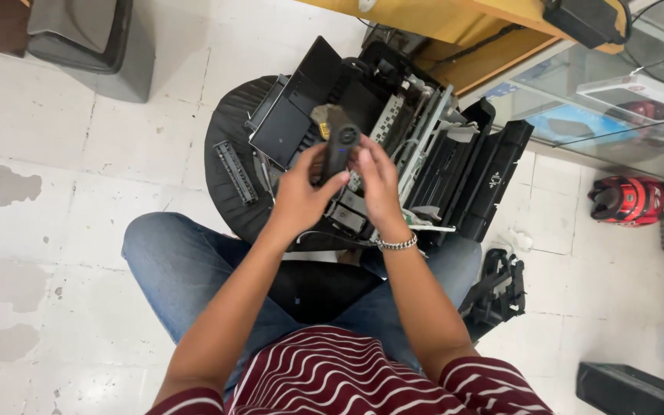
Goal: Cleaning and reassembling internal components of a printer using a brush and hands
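Head view: both hands, left hand (299, 194) and right hand (378, 180), clasp a dark oblong plastic tool (337, 150), its long axis pointing to 12 o'clock over the opened black printer (393, 146).

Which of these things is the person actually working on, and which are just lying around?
In use: left hand, right hand, dark handheld tool, opened printer on round stool.

Lying about: grey bin, red helmet, loose black part on floor.

Black printer (393, 146); blue jeans (186, 265); maroon-white striped shirt (332, 380); red-black helmet (628, 200); white floor tiles (78, 154); silver bracelet (398, 244).
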